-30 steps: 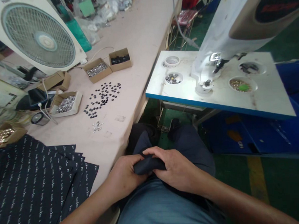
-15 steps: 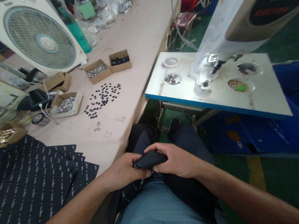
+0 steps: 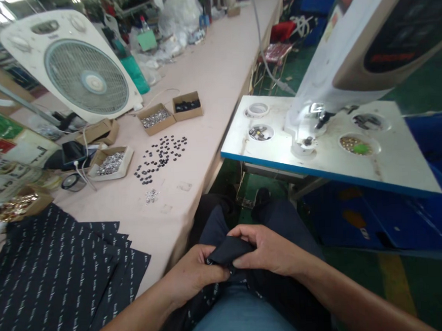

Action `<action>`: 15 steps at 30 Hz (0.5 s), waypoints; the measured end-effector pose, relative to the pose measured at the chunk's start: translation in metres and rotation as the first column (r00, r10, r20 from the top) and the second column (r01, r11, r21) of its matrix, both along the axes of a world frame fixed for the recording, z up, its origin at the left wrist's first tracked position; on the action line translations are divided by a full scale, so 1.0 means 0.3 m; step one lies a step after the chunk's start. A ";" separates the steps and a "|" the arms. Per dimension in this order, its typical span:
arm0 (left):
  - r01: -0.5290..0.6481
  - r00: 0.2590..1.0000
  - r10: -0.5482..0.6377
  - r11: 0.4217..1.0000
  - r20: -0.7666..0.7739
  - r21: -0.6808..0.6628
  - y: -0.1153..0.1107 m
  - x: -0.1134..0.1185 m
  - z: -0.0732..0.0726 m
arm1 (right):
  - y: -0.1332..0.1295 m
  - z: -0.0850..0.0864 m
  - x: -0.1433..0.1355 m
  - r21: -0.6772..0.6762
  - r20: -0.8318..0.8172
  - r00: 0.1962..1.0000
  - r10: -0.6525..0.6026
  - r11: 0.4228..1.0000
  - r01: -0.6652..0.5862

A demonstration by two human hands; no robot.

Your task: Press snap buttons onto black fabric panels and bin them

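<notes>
In my lap both hands pinch a piece of black fabric (image 3: 231,250) with small white lettering on part of it. My left hand (image 3: 197,275) is closed on its left edge, thumb on top. From the right, my right hand (image 3: 264,249) grips the folded upper part between thumb and fingers. A small shiny spot shows by the thumbs; I cannot make out what it is. More of the dark fabric hangs over my lap. To the left lies a stack of black printed fabric pieces (image 3: 60,277) on the table.
Black snap caps (image 3: 163,156) and small silver parts (image 3: 152,196) lie loose on the table (image 3: 218,52). Small cardboard boxes (image 3: 112,164) hold metal parts. A white fan (image 3: 90,83) stands behind them. At right is a press machine (image 3: 314,106) on a white blue-edged board (image 3: 401,151).
The view has tilted up, so the table and machine sit lower in the picture. Both hands keep their hold on the fabric with little change.
</notes>
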State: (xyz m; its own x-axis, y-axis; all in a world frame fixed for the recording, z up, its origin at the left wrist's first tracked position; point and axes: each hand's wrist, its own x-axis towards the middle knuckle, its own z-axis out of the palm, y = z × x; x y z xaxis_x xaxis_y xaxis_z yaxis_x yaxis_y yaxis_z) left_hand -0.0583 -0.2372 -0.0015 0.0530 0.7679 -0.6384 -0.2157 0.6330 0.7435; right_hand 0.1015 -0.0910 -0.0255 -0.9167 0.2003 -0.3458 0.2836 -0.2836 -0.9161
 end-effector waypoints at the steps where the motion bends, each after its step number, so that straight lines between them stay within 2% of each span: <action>1: -0.010 0.999 0.010 1.000 0.047 0.002 0.001 0.002 0.000 | 0.008 -0.011 0.002 -0.051 0.010 1.000 -0.007 0.999 0.007; 3: -0.029 0.993 0.029 1.000 0.118 -0.002 0.005 0.005 -0.002 | 0.030 -0.022 0.005 -0.083 0.045 0.999 -0.025 0.996 0.029; 5: -0.026 0.986 0.028 1.000 0.165 -0.017 0.011 0.012 -0.009 | 0.060 -0.020 0.005 -0.020 0.081 0.997 -0.003 1.000 0.005; 8: 0.042 0.967 -0.038 0.999 0.250 -0.012 0.021 0.034 -0.033 | 0.120 -0.009 -0.008 0.145 0.098 0.988 0.119 0.980 -0.133; 11: 0.096 0.960 -0.105 0.994 0.258 0.047 0.029 0.064 -0.081 | 0.188 -0.012 -0.046 0.289 0.142 0.958 0.247 0.916 -0.279; 13: 0.078 0.967 -0.104 0.990 0.231 0.120 0.035 0.081 -0.130 | 0.230 -0.018 -0.089 0.433 0.209 0.924 0.320 0.817 -0.381; 14: 0.068 0.968 -0.102 0.986 0.228 0.155 0.038 0.087 -0.160 | 0.248 -0.017 -0.116 0.548 0.250 0.909 0.333 0.725 -0.416; 15: 0.067 0.964 -0.111 0.980 0.241 0.185 0.042 0.091 -0.193 | 0.263 -0.012 -0.146 0.675 0.287 0.902 0.321 0.600 -0.429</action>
State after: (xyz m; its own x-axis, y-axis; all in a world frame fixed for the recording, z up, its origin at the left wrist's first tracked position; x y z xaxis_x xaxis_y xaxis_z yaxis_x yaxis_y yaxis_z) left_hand -0.0310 -0.2246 -0.0593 0.2662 0.8506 -0.4534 -0.3562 0.5239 0.7737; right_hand 0.0576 -0.0122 -0.0290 -0.9285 0.0792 -0.3629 0.3367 0.5920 -0.7322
